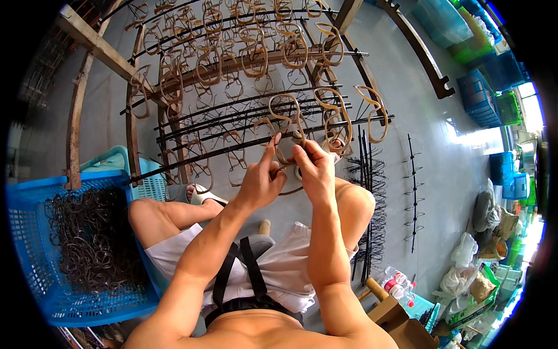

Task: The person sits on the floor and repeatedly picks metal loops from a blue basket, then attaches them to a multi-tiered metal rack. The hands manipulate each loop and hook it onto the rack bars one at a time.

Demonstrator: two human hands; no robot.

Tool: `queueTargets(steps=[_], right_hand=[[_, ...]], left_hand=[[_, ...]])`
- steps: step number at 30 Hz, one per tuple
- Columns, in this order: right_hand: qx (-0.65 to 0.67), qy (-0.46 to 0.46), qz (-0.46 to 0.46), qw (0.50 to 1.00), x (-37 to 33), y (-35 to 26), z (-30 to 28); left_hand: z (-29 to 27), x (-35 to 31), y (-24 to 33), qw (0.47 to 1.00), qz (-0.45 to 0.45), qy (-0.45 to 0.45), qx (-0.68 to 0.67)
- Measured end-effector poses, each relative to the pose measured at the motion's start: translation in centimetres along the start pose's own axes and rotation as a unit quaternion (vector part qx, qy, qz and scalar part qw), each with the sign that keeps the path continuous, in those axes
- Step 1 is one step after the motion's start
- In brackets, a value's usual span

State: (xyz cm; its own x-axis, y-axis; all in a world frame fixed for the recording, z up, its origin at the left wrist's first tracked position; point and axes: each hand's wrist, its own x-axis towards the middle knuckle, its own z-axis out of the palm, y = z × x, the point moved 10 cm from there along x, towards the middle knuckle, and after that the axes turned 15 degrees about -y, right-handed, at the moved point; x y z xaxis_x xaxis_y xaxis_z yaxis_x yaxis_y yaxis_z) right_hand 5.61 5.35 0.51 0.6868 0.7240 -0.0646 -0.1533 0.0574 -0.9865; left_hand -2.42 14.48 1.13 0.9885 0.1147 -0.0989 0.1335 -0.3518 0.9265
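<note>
Both my hands meet at the right part of the nearest black rod, which has wire prongs. With the thumb and fingers pressed together, my right hand grips a brown, glasses-shaped frame. My left hand is closed at the same frame, its index finger raised against the rod. The fingers hide much of this piece. Just above, another brown frame hangs on the rod, and more frames hang to its right.
A wooden rack carries several rods of hanging frames. At left, a blue basket holds a tangle of dark frames. Pronged rods lie on the floor at right, near a cardboard box, plastic bags and crates.
</note>
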Motion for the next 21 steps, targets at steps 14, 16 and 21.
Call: queueTargets(steps=[14, 16, 21], right_hand=[[-0.035, -0.022, 0.038, 0.998, -0.1, -1.6, 0.5], [-0.036, -0.028, 0.037, 0.998, -0.1, -1.6, 0.6], [-0.056, -0.043, 0.028, 0.997, -0.1, -2.1, 1.1]], left_hand=[[0.3, 0.2, 0.7, 0.999, -0.013, -0.002, 0.046], [0.3, 0.2, 0.7, 0.999, -0.016, -0.005, 0.041], [0.4, 0.2, 0.6, 0.998, 0.007, 0.008, 0.068]])
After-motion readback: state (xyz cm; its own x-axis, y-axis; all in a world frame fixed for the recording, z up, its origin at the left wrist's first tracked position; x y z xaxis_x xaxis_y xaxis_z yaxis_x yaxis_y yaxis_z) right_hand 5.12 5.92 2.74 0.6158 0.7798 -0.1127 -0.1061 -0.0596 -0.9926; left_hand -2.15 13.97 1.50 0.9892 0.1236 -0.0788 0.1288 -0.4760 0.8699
